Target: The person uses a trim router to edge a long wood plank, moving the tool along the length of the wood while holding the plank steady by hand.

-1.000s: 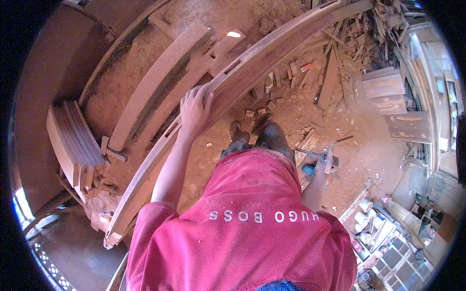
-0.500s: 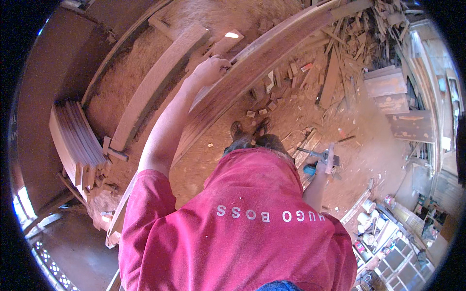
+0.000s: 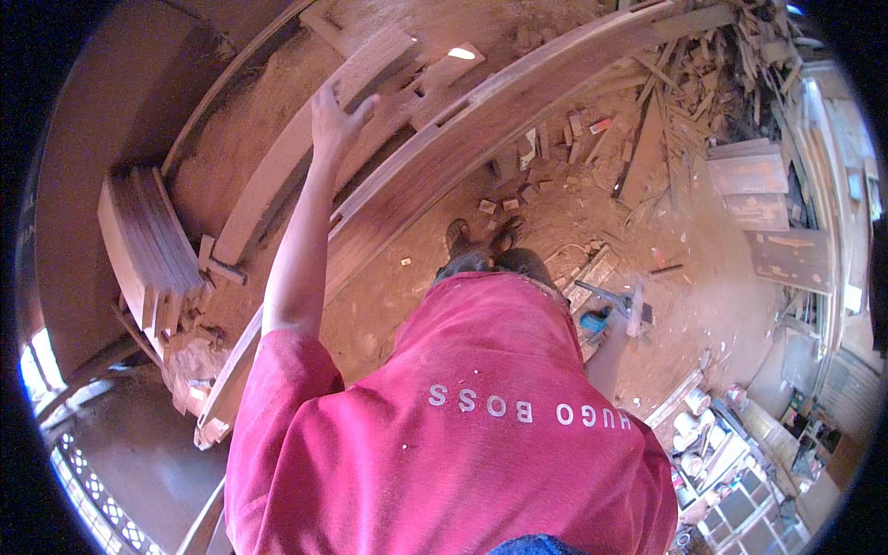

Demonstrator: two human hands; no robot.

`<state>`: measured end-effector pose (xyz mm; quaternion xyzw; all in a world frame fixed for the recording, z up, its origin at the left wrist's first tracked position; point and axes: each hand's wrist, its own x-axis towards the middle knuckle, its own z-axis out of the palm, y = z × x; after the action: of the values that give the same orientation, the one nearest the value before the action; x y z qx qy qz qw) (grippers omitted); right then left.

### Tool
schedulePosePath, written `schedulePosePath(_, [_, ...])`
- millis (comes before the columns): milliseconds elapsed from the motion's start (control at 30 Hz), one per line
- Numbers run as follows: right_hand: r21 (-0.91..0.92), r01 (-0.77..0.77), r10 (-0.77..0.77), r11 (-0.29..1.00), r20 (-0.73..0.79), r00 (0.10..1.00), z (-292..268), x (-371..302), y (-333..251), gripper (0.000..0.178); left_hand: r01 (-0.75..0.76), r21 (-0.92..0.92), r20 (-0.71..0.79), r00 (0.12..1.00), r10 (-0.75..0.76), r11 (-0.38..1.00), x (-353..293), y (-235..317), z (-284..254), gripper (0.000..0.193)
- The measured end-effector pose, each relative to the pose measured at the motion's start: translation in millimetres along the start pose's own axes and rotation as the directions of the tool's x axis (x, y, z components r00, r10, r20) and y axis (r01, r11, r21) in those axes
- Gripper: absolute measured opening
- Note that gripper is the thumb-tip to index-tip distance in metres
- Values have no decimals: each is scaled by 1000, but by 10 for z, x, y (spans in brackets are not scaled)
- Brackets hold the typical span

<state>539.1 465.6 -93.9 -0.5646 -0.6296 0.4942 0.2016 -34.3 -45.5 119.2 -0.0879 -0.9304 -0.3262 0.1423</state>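
Note:
My left hand (image 3: 335, 123) is raised with its fingers spread and nothing in them. It is over or against a broad wooden plank (image 3: 277, 176) on the sawdust-covered bench; I cannot tell whether it touches. A long wooden beam (image 3: 407, 190) with slots cut in its upper edge runs diagonally beside my left forearm. Low at my right side, my right hand (image 3: 631, 324) is closed around a grey tool with a long bar (image 3: 603, 294). A blue part (image 3: 593, 321) shows beside the hand. The tool's exact kind is blurred.
Stacked boards (image 3: 153, 231) stand at the left. Offcuts (image 3: 592, 139) litter the floor beyond my feet, and a scrap wood heap (image 3: 712, 83) lies at the far right. Flat panels (image 3: 786, 259) lean at the right. Cans and a shelf frame (image 3: 749, 504) occupy the lower right.
My left hand has come off the slotted beam and moved left to the plank, its fingers spreading. My right hand keeps the grey tool low at my side.

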Motion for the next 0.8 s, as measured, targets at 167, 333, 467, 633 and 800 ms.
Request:
schedulePosePath(167, [-442, 158, -156, 883, 42, 987, 162, -259, -179, 34, -188, 215, 509, 859, 55, 958, -1132, -4, -255, 87])
schedulePosePath(333, [-466, 205, -169, 861, 117, 979, 179, -377, -401, 44, -49, 396, 459, 875, -151, 917, -1238, 217, -136, 65])
schedulePosePath(467, [-427, 176, -115, 887, 165, 980, 119, -276, -466, 56, -92, 378, 458, 883, -100, 921, -1269, 154, -74, 57])
schedulePosePath(633, [-361, 471, -376, 805, 304, 875, 82, -309, -494, 69, -38, 381, 447, 882, -148, 924, -1274, 159, -63, 52])
schedulePosePath(800, [-393, 547, -455, 739, 307, 836, -13, -124, -395, 71, -1, 350, 430, 889, -160, 937, -1295, 248, -124, 66])
